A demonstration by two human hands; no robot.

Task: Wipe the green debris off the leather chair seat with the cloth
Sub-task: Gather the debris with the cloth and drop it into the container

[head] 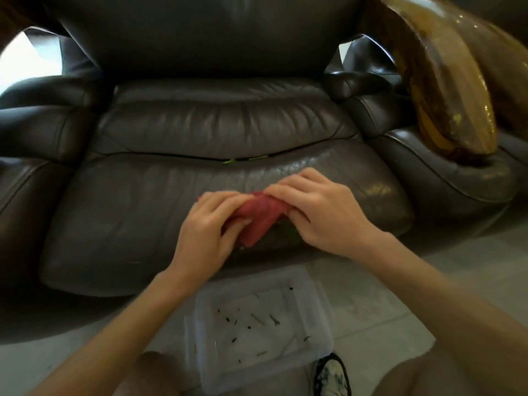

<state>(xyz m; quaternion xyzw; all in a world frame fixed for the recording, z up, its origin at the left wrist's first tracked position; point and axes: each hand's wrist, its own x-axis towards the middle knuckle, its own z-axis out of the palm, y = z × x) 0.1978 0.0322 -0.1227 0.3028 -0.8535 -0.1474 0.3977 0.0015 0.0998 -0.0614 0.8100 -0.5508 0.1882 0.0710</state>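
left hand fingers clamped on cloth | right hand fingers clamped on cloth | on seat front edge | green debris under cloth

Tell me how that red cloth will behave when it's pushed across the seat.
The red cloth looks floppy: it is bunched between the left hand and right hand. It probably folds rather than sliding flat. The leather seat looks smooth, so it should glide.

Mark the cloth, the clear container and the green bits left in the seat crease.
red cloth [258, 217], head view, bunched middle between the hands
clear container [310, 284], head view, far right rim
green bits [230, 161], head view, left piece in the crease
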